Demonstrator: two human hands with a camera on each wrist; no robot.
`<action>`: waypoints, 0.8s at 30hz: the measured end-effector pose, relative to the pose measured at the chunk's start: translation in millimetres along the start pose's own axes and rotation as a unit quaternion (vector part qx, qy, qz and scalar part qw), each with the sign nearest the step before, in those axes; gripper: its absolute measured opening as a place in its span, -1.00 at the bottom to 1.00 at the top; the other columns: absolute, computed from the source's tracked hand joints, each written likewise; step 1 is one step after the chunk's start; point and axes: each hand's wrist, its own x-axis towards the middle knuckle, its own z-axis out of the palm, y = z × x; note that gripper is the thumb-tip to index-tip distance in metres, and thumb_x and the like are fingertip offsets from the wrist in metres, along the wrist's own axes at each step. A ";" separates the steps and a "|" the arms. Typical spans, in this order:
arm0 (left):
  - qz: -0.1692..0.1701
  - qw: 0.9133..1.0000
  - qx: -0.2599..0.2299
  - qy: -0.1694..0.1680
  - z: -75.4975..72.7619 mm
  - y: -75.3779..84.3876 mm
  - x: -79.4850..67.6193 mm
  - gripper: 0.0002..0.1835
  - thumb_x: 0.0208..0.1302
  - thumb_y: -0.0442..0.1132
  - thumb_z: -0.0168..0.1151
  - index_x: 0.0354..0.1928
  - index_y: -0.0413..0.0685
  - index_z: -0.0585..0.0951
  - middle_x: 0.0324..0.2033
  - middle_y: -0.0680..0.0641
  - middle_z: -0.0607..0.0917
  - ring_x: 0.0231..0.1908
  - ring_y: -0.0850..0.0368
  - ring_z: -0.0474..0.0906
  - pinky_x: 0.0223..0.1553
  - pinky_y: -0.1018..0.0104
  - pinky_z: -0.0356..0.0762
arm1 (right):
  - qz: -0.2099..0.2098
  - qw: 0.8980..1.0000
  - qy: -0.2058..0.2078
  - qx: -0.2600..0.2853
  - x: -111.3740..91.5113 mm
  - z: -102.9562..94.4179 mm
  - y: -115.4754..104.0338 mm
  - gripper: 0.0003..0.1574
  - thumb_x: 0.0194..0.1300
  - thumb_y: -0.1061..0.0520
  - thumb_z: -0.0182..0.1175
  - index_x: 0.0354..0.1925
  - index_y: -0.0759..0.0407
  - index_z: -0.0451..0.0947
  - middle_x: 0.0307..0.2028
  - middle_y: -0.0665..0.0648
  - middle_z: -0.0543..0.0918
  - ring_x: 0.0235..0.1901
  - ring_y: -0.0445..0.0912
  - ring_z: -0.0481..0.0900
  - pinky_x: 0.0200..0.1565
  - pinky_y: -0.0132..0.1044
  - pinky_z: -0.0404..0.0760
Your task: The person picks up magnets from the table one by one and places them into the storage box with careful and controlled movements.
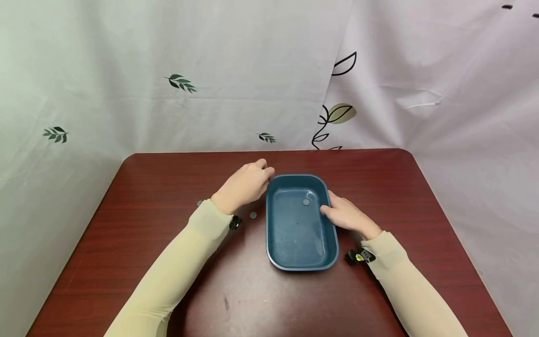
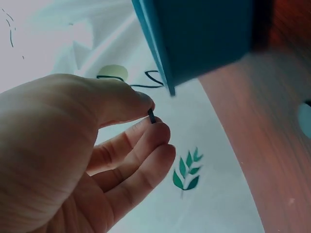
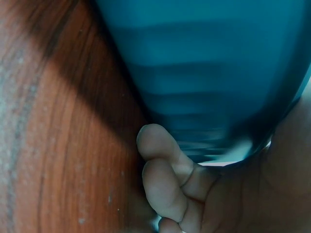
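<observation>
A blue plastic tray with raised walls stands on the table, a grey coin lying inside it. My left hand is at the tray's far left rim. In the left wrist view, its thumb and fingertips pinch another coin, seen edge-on just below the tray wall's edge. My right hand grips the tray's right side, thumb over the rim. The right wrist view has the curled fingers low against the outer wall.
Two more coins lie on the table: one between the left wrist and the tray, another partly covered by the left sleeve. The red-brown wooden table ends at a white patterned curtain behind.
</observation>
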 end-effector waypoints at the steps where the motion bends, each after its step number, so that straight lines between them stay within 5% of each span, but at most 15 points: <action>1: 0.006 1.000 0.004 0.005 -0.6 2.0 0.4 -0.91 0.41 -0.40 0.18 -0.18 -0.16 0.66 -0.34 -0.14 0.55 -0.46 0.05 0.55 -0.37 0.29 0.59 | 0.000 1.000 0.000 0.002 0.2 -0.1 -0.1 -0.23 0.48 0.05 -0.05 0.56 0.22 0.10 0.09 0.24 0.66 -0.13 -0.04 0.65 0.02 -0.08 0.51; 9: 0.046 0.998 0.018 0.027 6.7 17.1 3.8 -0.92 0.40 -0.35 0.27 -0.13 -0.13 0.67 -0.29 -0.11 0.56 -0.36 0.07 0.55 -0.27 0.30 0.60 | 0.002 1.000 -0.001 0.004 0.3 -0.2 1.0 -0.18 0.47 0.04 -0.05 0.59 0.18 0.06 0.14 0.24 0.65 -0.13 -0.04 0.66 0.04 -0.07 0.52; 24: 0.079 0.995 0.047 -0.033 34.7 43.6 12.1 -0.79 0.52 -0.27 0.15 0.01 -0.13 0.72 -0.27 -0.11 0.61 -0.40 0.11 0.55 -0.30 0.36 0.60 | 0.007 1.000 -0.008 0.010 0.1 -1.7 0.6 -0.20 0.49 0.03 -0.05 0.59 0.17 0.06 -0.03 0.17 0.70 -0.19 -0.09 0.68 0.01 -0.10 0.53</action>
